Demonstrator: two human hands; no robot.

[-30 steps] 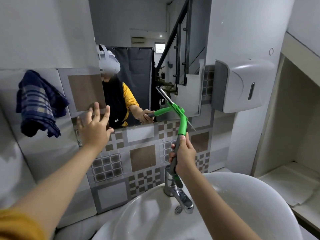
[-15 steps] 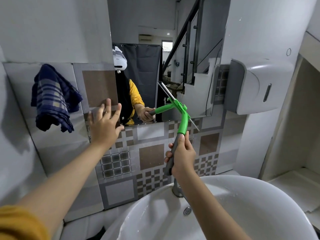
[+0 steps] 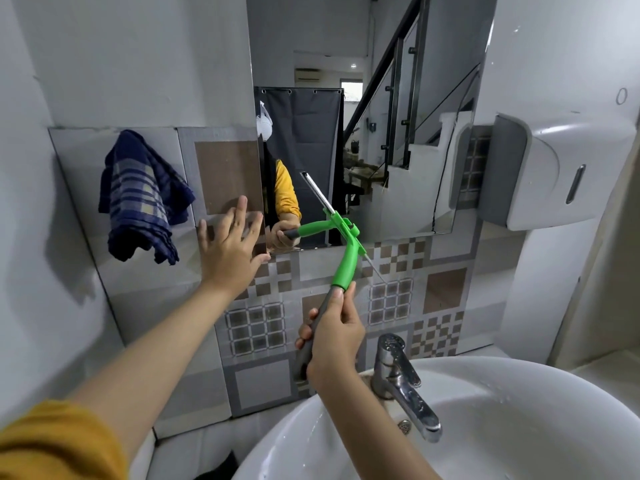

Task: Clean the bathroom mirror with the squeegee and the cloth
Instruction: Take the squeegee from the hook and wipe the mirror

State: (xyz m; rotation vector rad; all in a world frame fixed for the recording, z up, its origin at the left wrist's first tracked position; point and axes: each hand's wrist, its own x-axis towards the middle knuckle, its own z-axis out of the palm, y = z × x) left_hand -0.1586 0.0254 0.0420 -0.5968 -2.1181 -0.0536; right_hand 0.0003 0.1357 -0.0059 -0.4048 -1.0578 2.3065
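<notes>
The mirror (image 3: 398, 116) hangs on the wall above the tiled backsplash. My right hand (image 3: 332, 336) grips the grey handle of a green squeegee (image 3: 346, 258). Its blade lies slanted against the mirror's lower edge, with the lower tip over the tiles. My left hand (image 3: 230, 249) is flat and spread against the wall at the mirror's lower left corner, holding nothing. A blue checked cloth (image 3: 143, 197) hangs on the wall left of the mirror, a short way left of that hand.
A white basin (image 3: 502, 438) with a chrome tap (image 3: 401, 379) sits below my right hand. A grey and white dispenser (image 3: 554, 171) is mounted right of the mirror. A white wall runs along the left.
My view has swung left, so the mirror, cloth and tap sit further right in the frame. Both hands stay where they were on the wall and squeegee.
</notes>
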